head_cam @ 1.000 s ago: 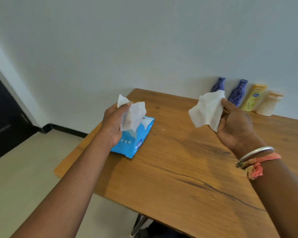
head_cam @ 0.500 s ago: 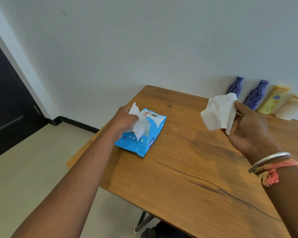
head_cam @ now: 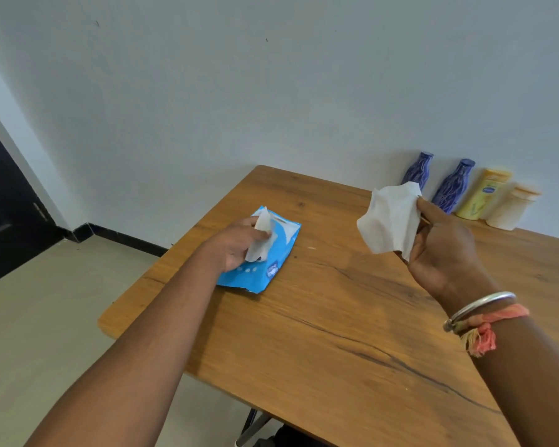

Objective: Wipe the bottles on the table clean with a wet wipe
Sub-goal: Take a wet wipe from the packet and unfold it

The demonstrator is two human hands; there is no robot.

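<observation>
At the left, a blue wipe packet (head_cam: 261,253) lies flat on the wooden tabletop (head_cam: 352,317), and the left hand (head_cam: 236,245) is laid over it with its fingers curled round a second white wipe (head_cam: 261,238) that stands up from the packet's opening. Further right, a loose wet wipe (head_cam: 389,217) is pinched between thumb and fingertips of the right hand (head_cam: 439,250), held up clear of the tabletop, crumpled and hanging limp. At the far right, against the wall, four bottles stand upright in a row: two blue patterned bottles (head_cam: 418,171) (head_cam: 452,187), a yellow bottle (head_cam: 483,198) and a cream bottle (head_cam: 510,206), none of them touched. The wipe is judged soft, light and damp, best bunched in the palm. The bottles are judged light, stiff and easily tipped, possibly slippery once wet, so each is probably best gripped round the body while it is wiped.
</observation>
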